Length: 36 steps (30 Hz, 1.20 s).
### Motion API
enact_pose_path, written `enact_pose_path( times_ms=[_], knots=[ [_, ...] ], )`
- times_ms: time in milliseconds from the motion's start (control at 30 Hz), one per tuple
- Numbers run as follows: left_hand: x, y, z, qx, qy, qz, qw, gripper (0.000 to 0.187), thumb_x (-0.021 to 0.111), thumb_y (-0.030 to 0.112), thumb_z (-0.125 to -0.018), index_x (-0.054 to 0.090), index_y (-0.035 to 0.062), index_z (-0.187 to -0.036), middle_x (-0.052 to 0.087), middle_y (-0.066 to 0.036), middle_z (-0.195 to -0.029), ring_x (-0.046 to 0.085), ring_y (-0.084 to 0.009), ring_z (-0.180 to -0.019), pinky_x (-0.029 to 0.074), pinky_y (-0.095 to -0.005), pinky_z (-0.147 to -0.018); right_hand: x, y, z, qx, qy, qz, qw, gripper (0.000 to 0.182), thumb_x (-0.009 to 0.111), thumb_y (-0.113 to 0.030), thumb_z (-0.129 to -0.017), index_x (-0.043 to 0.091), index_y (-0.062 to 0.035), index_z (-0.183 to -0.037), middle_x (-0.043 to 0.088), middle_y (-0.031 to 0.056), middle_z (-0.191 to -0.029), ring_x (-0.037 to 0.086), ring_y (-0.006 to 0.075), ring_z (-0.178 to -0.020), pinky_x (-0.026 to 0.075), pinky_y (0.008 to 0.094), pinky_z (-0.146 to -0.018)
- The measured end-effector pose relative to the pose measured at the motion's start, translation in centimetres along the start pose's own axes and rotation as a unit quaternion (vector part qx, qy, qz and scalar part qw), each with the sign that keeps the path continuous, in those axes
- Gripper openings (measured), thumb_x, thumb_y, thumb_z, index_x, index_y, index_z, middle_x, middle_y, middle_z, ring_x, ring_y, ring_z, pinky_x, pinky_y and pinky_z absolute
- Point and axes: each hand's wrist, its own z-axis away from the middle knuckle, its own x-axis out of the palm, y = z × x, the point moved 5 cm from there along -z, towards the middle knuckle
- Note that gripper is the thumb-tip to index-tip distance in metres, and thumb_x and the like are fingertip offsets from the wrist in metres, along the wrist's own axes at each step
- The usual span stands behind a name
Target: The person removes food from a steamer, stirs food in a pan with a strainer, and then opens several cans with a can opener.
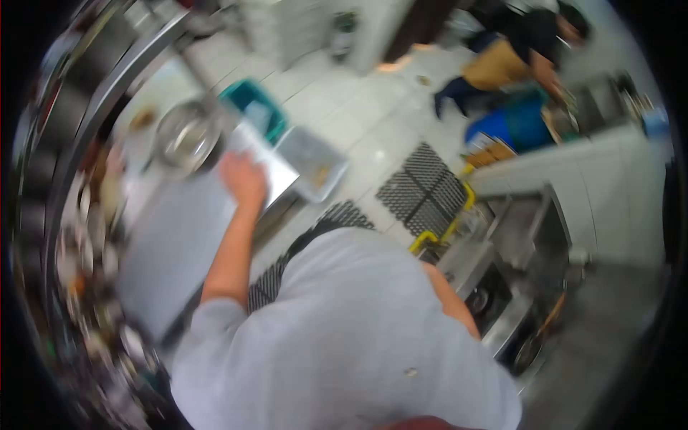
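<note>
My left hand [244, 178] reaches over the far end of the steel counter [175, 236], close beside a round metal bowl [188, 136]. Motion blur smears its fingers, so I cannot make out whether they touch the counter or grip anything. Of my right arm only a bare stretch [451, 301] shows beside my grey shirt; the right hand itself is hidden. Past the counter's end, a green tub [254, 107] and a translucent plastic bin [312, 163] stand side by side.
Black slatted mats [423, 188] lie on the tiled floor. To the right is a cooking station [494, 287] with a pan [529, 352]. Blurred dishes [89, 236] crowd the left. Another person [527, 54] bends near a blue barrel [509, 122].
</note>
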Motion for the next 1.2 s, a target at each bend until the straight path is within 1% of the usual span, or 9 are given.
enact_pose_path(
  times_ms=[100,200,367,500,733,800,967,1133,1200],
  knots=[
    [3.3,-3.6,0.4,0.046,-0.026,-0.034,0.998,0.053,0.065,0.035,-0.098,0.062,0.0001,-0.138,0.056,-0.03,-0.144,0.045,-0.0474,-0.137,0.032,-0.0601,-0.117,-0.7,-5.5,-0.6,0.017,-0.035,0.063,0.997,0.079,0.067,-0.057,-0.093,0.056,-0.0069,-0.153,0.061,0.0184,-0.149,0.073,0.0326,-0.107,0.061,0.0444,-0.084],
    [1.1,0.2,0.4,0.051,-0.025,-0.028,0.998,0.051,0.063,0.03,-0.101,0.059,-0.0012,-0.141,0.053,-0.031,-0.144,0.045,-0.048,-0.136,0.034,-0.0604,-0.116,-2.3,-10.6,1.2,0.044,-0.057,0.079,0.994,0.102,0.073,-0.053,-0.089,0.029,-0.0056,-0.167,0.046,0.0195,-0.163,0.058,0.0336,-0.138,0.052,0.0447,-0.109],
    [3.2,3.8,0.3,0.097,0.017,-0.03,0.995,0.045,0.056,0.029,-0.105,0.057,-0.0001,-0.139,0.054,-0.029,-0.139,0.048,-0.0479,-0.131,0.037,-0.0603,-0.113,-4.2,-11.3,-2.6,-0.027,-0.071,0.264,0.961,0.091,0.071,-0.055,-0.091,0.044,-0.0023,-0.16,0.046,0.0183,-0.164,0.056,0.0363,-0.141,0.053,0.0463,-0.11],
    [5.3,6.9,-1.3,0.121,0.017,-0.018,0.992,0.043,0.053,0.029,-0.106,0.056,-0.0003,-0.138,0.054,-0.028,-0.139,0.049,-0.0469,-0.13,0.037,-0.0597,-0.112,-7.7,-11.9,-0.3,-0.053,-0.019,0.198,0.979,0.09,0.058,-0.071,-0.093,0.062,0.0034,-0.144,0.056,0.0238,-0.154,0.054,0.0391,-0.142,0.043,0.0446,-0.118],
    [8.9,7.0,-3.0,0.048,0.061,-0.062,0.995,0.045,0.052,0.034,-0.107,0.059,-0.0008,-0.134,0.059,-0.028,-0.132,0.054,-0.0458,-0.125,0.043,-0.058,-0.104,-18.5,-9.6,-6.0,-0.041,0.037,0.218,0.974,0.081,0.058,-0.066,-0.094,0.06,-0.0074,-0.149,0.059,0.0174,-0.153,0.06,0.0357,-0.136,0.045,0.0452,-0.115],
    [9.5,5.6,-3.4,-0.109,0.032,-0.172,0.978,0.051,0.052,0.04,-0.107,0.057,0.0012,-0.14,0.06,-0.028,-0.132,0.055,-0.047,-0.124,0.045,-0.0604,-0.102,-21.8,-8.7,-6.9,-0.043,0.058,0.232,0.97,0.071,0.059,-0.062,-0.095,0.071,-0.0055,-0.136,0.068,0.0183,-0.141,0.065,0.0352,-0.129,0.051,0.0456,-0.108],
    [10.5,6.8,-4.2,-0.199,-0.08,-0.335,0.917,0.063,0.052,0.049,-0.106,0.048,0.0055,-0.152,0.051,-0.024,-0.148,0.052,-0.0449,-0.133,0.043,-0.0641,-0.106,-29.4,-3.3,-10.6,-0.038,0.054,0.152,0.986,0.061,0.062,-0.054,-0.097,0.073,-0.0041,-0.13,0.074,0.0184,-0.128,0.074,0.0347,-0.108,0.059,0.0447,-0.091],
    [12.3,18.6,-4.5,-0.046,0.02,-0.356,0.933,0.07,0.057,0.056,-0.101,0.047,0.0092,-0.153,0.043,-0.023,-0.157,0.051,-0.0426,-0.135,0.043,-0.0626,-0.106,-33.3,3.6,-17.3,-0.02,0.034,0.135,0.99,0.059,0.062,-0.052,-0.097,0.075,-0.0025,-0.126,0.073,0.0221,-0.126,0.071,0.0386,-0.112,0.057,0.0462,-0.097],
    [17.5,25.5,-2.4,-0.068,-0.165,-0.277,0.944,0.064,0.059,0.055,-0.098,0.054,0.0092,-0.142,0.048,-0.024,-0.149,0.055,-0.0423,-0.128,0.048,-0.0582,-0.098,-33.9,5.6,-17.5,-0.009,0.019,0.128,0.992,0.06,0.062,-0.053,-0.097,0.075,-0.0015,-0.125,0.073,0.0225,-0.126,0.07,0.0386,-0.113,0.056,0.0466,-0.098]
  ],
)
